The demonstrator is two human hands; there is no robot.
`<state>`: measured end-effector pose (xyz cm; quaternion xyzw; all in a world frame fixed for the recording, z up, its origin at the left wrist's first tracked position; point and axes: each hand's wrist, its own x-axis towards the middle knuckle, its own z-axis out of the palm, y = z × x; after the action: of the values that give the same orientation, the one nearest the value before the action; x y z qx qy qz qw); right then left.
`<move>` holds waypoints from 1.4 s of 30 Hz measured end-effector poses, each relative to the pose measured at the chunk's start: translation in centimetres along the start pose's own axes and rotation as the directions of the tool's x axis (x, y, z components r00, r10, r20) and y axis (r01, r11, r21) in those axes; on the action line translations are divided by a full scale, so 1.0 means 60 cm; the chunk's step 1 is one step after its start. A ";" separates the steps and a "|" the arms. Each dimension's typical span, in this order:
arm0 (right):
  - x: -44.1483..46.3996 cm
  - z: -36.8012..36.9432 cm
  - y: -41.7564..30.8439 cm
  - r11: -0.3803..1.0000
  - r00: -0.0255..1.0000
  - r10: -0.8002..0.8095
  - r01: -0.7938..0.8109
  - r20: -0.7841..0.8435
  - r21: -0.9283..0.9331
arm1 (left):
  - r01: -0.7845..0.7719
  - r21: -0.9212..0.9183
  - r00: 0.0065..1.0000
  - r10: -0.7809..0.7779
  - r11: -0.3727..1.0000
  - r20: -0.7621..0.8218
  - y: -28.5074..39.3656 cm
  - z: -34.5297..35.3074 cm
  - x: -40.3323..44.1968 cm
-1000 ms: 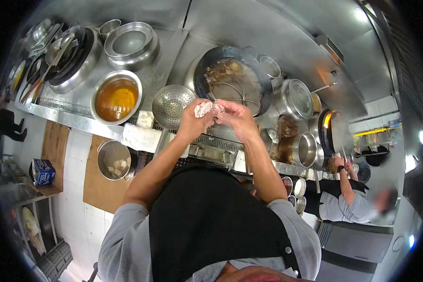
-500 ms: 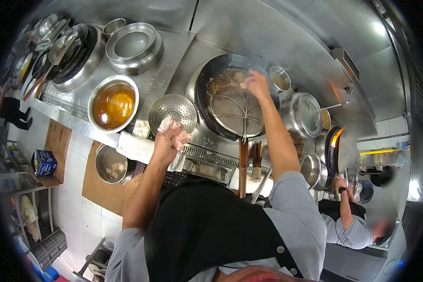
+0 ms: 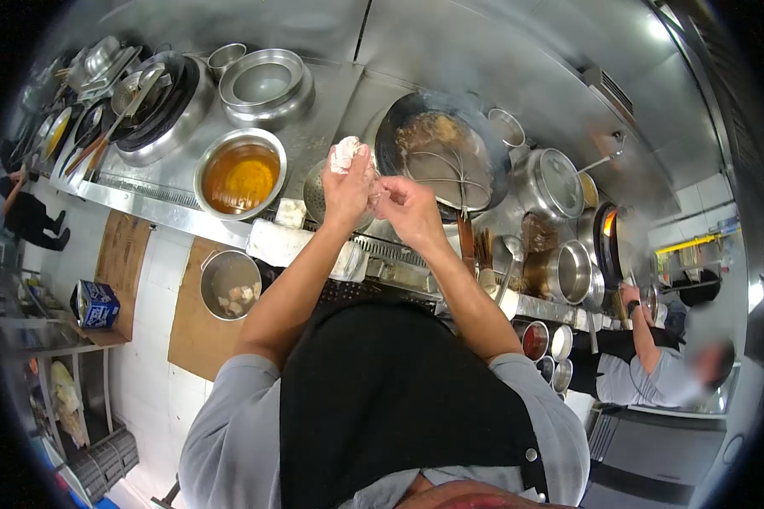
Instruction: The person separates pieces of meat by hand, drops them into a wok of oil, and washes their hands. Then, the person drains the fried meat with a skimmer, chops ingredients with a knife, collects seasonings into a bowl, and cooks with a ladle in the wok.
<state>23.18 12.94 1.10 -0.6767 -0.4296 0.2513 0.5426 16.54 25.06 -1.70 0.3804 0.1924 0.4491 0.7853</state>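
My left hand [image 3: 345, 202] is closed around a clump of pale pink raw meat [image 3: 346, 156], which shows above the fingers. Against it, my right hand [image 3: 410, 212] pinches at the meat's edge, thumb and fingers together. Both hands are above a perforated strainer [image 3: 314, 193], mostly hidden behind them. Just beyond my right hand sits a black wok [image 3: 389, 140] with steaming, bubbling liquid and brownish-yellow food at its far side. A wire skimmer [image 3: 464, 191] with a wooden handle lies across the wok.
To the left are a bowl of amber oil [image 3: 242, 176] and a lidded steel pot [image 3: 267, 89]. A pot of pale pieces in liquid [image 3: 231, 288] stands lower. On the right are a steel pot [image 3: 552, 185], a bamboo brush [image 3: 484, 254], seasoning tins [image 3: 535, 341] and a co-worker [image 3: 645, 365] by a flaming wok.
My right hand has come back from over the wok to the meat in my left hand. The left hand has risen over the strainer. The view has shifted, showing seasoning tins.
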 end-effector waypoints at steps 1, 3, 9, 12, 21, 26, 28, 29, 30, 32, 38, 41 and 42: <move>-0.011 0.004 -0.003 0.999 0.999 0.037 -0.036 -0.028 0.019 | -0.078 0.054 0.997 0.079 0.995 -0.012 -0.002 -0.002 -0.003; -0.030 0.007 -0.004 0.994 0.995 0.068 -0.061 -0.073 0.087 | -0.021 -0.007 1.000 0.021 1.000 0.007 0.004 -0.007 -0.015; -0.060 -0.008 -0.035 0.944 0.984 0.157 -0.125 -0.083 0.305 | 0.318 -0.251 0.926 -0.356 0.914 -0.127 -0.008 -0.014 -0.027; -0.055 -0.008 -0.045 0.927 0.974 0.115 -0.035 -0.195 0.374 | 0.516 -0.359 0.856 -0.485 0.777 0.180 -0.046 -0.061 -0.028; -0.090 -0.026 -0.054 0.842 0.967 -0.254 0.213 -0.015 -0.496 | 0.524 -0.287 0.851 -0.491 0.802 0.184 -0.040 -0.034 -0.069; -0.052 -0.017 0.008 0.827 0.952 -0.297 0.215 -0.078 -0.520 | 0.483 -0.260 0.875 -0.468 0.836 0.124 -0.053 -0.038 -0.058; -0.046 -0.030 0.021 0.936 0.984 -0.087 0.027 -0.156 -0.351 | 0.461 -0.225 0.887 -0.452 0.858 0.094 -0.055 -0.036 -0.057; -0.042 -0.039 0.034 0.936 0.985 -0.082 0.024 -0.151 -0.352 | 0.436 -0.193 0.900 -0.432 0.879 0.067 -0.056 -0.034 -0.056; -0.038 -0.051 0.046 0.987 0.985 0.017 -0.045 -0.173 -0.157 | 0.434 -0.198 0.900 -0.431 0.879 0.061 -0.060 -0.035 -0.054; -0.027 -0.076 0.043 0.988 0.976 0.105 -0.081 -0.191 0.129 | 0.388 -0.200 0.921 -0.387 0.900 0.042 -0.069 -0.041 -0.048; 0.002 -0.101 -0.018 0.857 0.973 0.208 -0.134 -0.096 0.497 | 0.506 -0.192 0.857 -0.465 0.841 0.221 -0.067 -0.065 -0.021; 0.014 -0.104 0.007 0.888 0.968 0.241 -0.192 -0.066 0.418 | 0.497 -0.109 0.856 -0.467 0.861 0.220 -0.026 -0.031 -0.048; 0.015 -0.105 0.019 0.930 0.967 0.247 -0.220 -0.057 0.295 | 0.556 -0.148 0.825 -0.520 0.818 0.223 -0.032 -0.034 -0.044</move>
<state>29.03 10.38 1.94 -0.6481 -0.2792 0.3419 0.6206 14.93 23.07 -4.56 0.2641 0.1758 0.1911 0.9289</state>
